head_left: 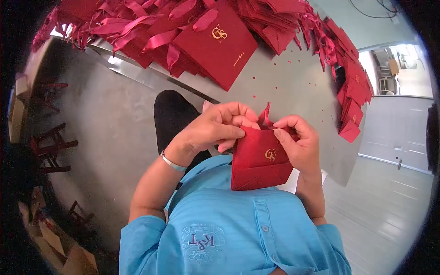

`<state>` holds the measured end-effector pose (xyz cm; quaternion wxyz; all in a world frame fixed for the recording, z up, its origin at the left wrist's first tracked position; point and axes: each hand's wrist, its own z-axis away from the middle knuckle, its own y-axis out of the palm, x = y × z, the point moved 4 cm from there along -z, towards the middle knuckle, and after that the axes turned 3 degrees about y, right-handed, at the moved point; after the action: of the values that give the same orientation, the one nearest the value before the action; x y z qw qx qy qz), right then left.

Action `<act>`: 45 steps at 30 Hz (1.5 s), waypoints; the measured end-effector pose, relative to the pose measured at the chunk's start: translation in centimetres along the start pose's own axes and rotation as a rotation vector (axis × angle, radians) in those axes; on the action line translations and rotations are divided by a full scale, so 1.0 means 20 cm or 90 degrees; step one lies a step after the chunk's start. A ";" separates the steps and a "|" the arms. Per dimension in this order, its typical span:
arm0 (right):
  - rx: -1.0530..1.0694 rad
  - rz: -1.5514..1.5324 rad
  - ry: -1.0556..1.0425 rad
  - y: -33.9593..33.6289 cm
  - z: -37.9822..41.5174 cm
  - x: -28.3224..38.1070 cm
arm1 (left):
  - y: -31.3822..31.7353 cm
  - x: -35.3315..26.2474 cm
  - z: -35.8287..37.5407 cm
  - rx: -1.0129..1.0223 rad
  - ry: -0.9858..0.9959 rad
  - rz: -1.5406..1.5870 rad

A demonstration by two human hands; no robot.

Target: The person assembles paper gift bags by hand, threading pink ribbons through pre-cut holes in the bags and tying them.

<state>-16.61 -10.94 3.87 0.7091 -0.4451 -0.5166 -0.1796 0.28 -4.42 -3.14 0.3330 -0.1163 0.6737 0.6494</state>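
Observation:
A small red paper gift bag with gold lettering is held flat in front of my chest, its top edge uppermost. My left hand pinches the top left corner between thumb and fingers. At the top right, my right hand grips the edge, with thumb in front and fingers curled behind. A red ribbon stands up from the bag's top between both hands; its lower part is hidden behind the fingers.
Flat red bags with pink-red ribbons lie piled on the pale table ahead. Another row of bags runs along its right side. Small red dots are scattered over the tabletop. Stools and cardboard boxes stand at left.

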 end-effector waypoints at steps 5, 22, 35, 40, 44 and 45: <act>0.006 0.009 -0.015 0.01 0.00 0.00 | -0.04 0.01 0.01 0.007 -0.016 0.075; -0.004 0.049 -0.044 0.02 0.00 0.06 | -0.02 0.03 -0.02 -0.056 -0.031 -0.045; 0.024 0.044 -0.023 0.03 -0.01 0.04 | 0.00 0.08 -0.03 0.050 -0.015 0.058; 0.031 0.047 -0.030 0.04 -0.02 0.06 | 0.00 0.08 -0.04 0.068 -0.017 0.053; 0.032 0.054 -0.032 0.04 -0.02 0.06 | 0.02 0.06 -0.04 0.082 -0.034 0.056; 0.034 0.047 -0.028 0.04 -0.02 0.06 | 0.02 0.06 -0.04 0.085 -0.041 0.055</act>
<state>-15.28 -10.52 4.57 0.7152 -0.4487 -0.5199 -0.1298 -1.11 -4.79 -3.66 0.3333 -0.0437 0.7087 0.6203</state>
